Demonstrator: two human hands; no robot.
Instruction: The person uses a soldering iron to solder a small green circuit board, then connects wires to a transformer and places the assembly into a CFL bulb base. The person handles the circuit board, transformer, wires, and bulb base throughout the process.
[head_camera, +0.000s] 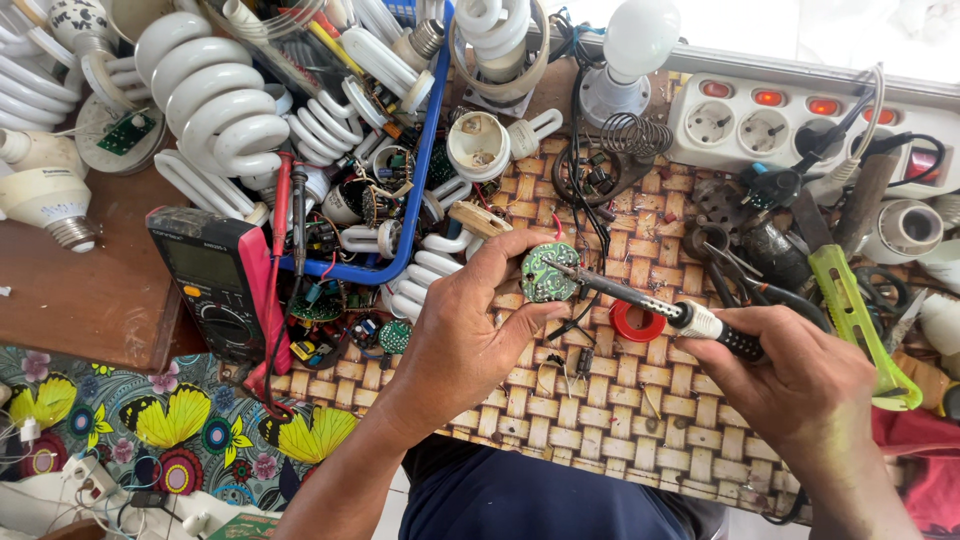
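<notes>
My left hand (468, 320) pinches a small round green circuit board (546, 272) between thumb and fingers, held just above the woven mat (560, 420). My right hand (800, 370) grips the dark handle of a soldering iron (650, 305), whose metal tip rests on the face of the board. A red ring-shaped spool (636, 323) lies on the mat right under the iron's shaft. Small loose electronic parts (572, 360) lie on the mat below the board.
A blue tray (425, 170) piled with spiral lamps and lamp parts stands at the back left. A black and red multimeter (225, 290) lies left. A white power strip (780, 125), a green utility knife (855, 310) and tools crowd the right.
</notes>
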